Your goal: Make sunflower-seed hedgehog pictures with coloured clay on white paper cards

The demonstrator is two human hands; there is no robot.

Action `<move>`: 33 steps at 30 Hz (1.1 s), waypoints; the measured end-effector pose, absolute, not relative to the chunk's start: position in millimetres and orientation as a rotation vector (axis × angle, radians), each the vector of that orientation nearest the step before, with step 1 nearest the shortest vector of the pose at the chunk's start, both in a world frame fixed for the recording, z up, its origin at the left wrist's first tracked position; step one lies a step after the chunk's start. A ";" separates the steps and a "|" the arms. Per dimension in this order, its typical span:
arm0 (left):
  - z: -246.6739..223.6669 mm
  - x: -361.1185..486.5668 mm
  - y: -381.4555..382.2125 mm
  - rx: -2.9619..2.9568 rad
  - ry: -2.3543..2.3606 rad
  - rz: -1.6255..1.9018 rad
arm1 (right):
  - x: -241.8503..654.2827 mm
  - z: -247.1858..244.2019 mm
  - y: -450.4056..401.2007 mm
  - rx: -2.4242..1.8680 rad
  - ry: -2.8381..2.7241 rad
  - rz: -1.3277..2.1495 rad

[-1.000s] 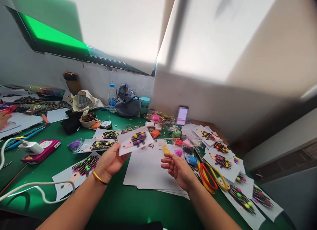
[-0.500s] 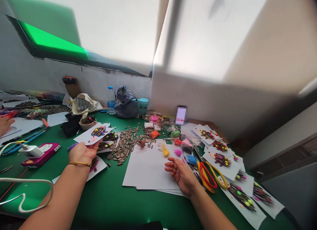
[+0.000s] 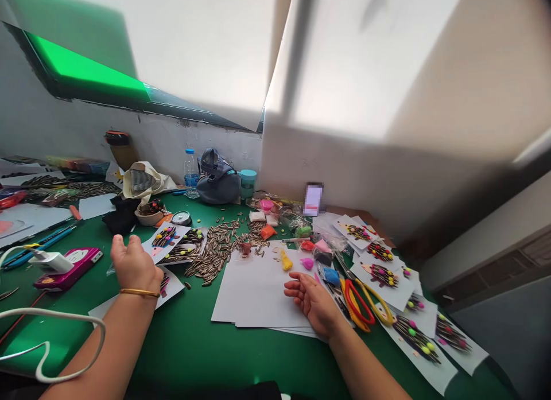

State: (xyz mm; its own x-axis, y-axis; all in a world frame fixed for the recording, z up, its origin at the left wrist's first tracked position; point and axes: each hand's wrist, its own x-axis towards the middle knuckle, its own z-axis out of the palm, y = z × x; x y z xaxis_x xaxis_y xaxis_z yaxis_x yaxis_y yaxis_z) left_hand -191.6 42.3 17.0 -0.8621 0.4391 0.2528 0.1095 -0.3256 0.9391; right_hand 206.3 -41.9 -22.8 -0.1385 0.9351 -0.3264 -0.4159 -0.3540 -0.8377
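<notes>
The hedgehog card [image 3: 165, 241] is just right of my left hand [image 3: 135, 265], loosely open; whether I'm touching it, I can't tell. My right hand [image 3: 314, 305], half open, holds nothing beside the yellow clay [image 3: 286, 260].

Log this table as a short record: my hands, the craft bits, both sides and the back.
Left hand: raised, beside a hedgehog card; no grip visible, contact unclear
Hedgehog card: overlapping other cards, left of the seeds
Right hand: empty, fingers loosely curled, at the right edge of the white paper
Seeds: loose heap, partly bordering the paper
Yellow clay: on the paper, beyond the right hand
Scissors: red and yellow handles, right of the right hand
Right side: overlapping hedgehog pictures
Far left: magenta box with white plug
Back: water bottle, blue-grey bag, upright phone
</notes>
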 end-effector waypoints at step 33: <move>-13.6 -16.8 -43.0 2.506 1.043 0.206 | 228.3 0.1 12.8 -1.991 -2.318 -0.201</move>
State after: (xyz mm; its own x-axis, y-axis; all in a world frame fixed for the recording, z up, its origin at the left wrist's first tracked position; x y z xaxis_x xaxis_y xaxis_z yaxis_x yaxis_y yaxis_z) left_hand -16.8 -43.0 -13.6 0.7081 0.7057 -0.0228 0.6440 -0.6323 0.4306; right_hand 228.3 12.8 0.1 -0.1529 0.9776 0.1447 0.9879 0.1474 0.0478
